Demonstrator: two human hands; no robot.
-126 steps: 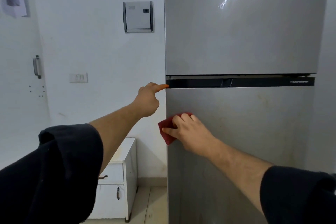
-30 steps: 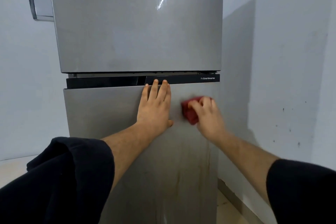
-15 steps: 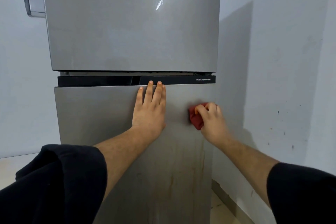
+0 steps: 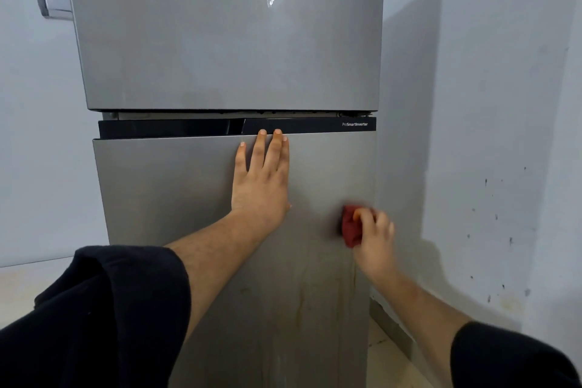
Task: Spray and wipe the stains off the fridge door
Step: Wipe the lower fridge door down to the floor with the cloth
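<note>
Left hand: I see my left hand (image 4: 261, 179) laid flat against the lower fridge door (image 4: 176, 195), palm on the metal, fingers straight and pointing up, close together, holding nothing.
Left fingertips: the two longest fingertips (image 4: 262, 133) reach the door's top edge and just overlap the black strip (image 4: 170, 128) between the two doors.
Left arm: the forearm runs up from the lower left, bare from the rolled black sleeve (image 4: 104, 309) to the wrist.
Right hand: my right hand (image 4: 374, 239) is near the door's right edge, lower than the left one, fingers curled and clamped on the red cloth (image 4: 350, 230).
Cloth: bunched up, pressed on the steel, showing to the left of the knuckles; the hand is motion-blurred, so I can't tell exactly how the thumb sits.
Right arm: it comes in from the lower right, wrist bent slightly upward, dark sleeve (image 4: 510, 356) at the frame corner.
Stains: brownish vertical streaks (image 4: 300, 302) run down the door below both hands, with another thin streak (image 4: 354, 274) just under the cloth.
Upper door: the upper door (image 4: 220, 28) is closed, with a bright glare line across it.
Surroundings: a pale wall (image 4: 491, 104) with dark specks stands to the right of the fridge.
</note>
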